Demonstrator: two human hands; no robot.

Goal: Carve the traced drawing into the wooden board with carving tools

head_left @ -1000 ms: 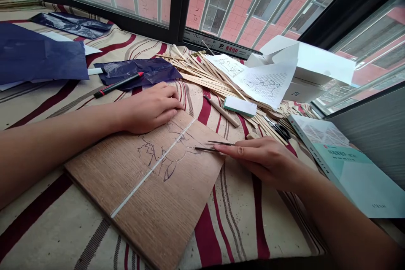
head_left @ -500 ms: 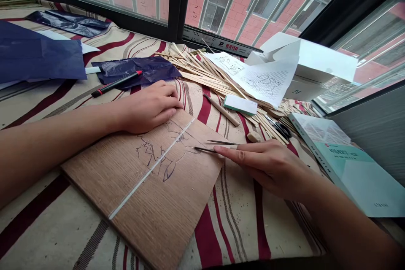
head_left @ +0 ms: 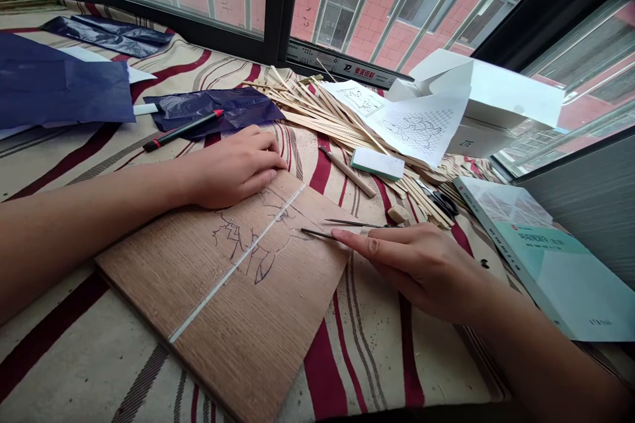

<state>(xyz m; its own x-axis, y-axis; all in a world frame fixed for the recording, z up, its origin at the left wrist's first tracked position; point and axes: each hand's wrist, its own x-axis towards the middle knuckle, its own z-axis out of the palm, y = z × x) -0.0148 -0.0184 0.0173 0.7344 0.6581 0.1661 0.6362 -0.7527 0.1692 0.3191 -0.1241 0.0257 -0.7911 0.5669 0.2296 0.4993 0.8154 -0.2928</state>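
A wooden board [head_left: 248, 317] lies on the striped cloth, with purple line drawings [head_left: 266, 263] and a pale strip [head_left: 218, 287] running diagonally across it. My left hand [head_left: 238, 168] rests on the board's upper left edge, fingers curled; what is under them, if anything, is hidden. My right hand [head_left: 411, 264] is closed around dark, thin tweezers [head_left: 320, 233], whose two arms are spread apart. The lower tip is over the drawing near the board's right corner, and nothing can be made out between the tips.
Behind the board lie a red-capped black marker [head_left: 183, 131], dark blue sheets [head_left: 218, 109], thin wooden strips [head_left: 322, 122], a carving tool [head_left: 350, 174] and a white-green block [head_left: 378, 163]. Farther right are printed paper [head_left: 414, 125], scissors [head_left: 443, 203], a white box [head_left: 516, 96] and a book [head_left: 560, 258].
The tweezers' lower tip has shifted slightly left, and my right hand has tilted and moved a little. My left hand has stayed in place.
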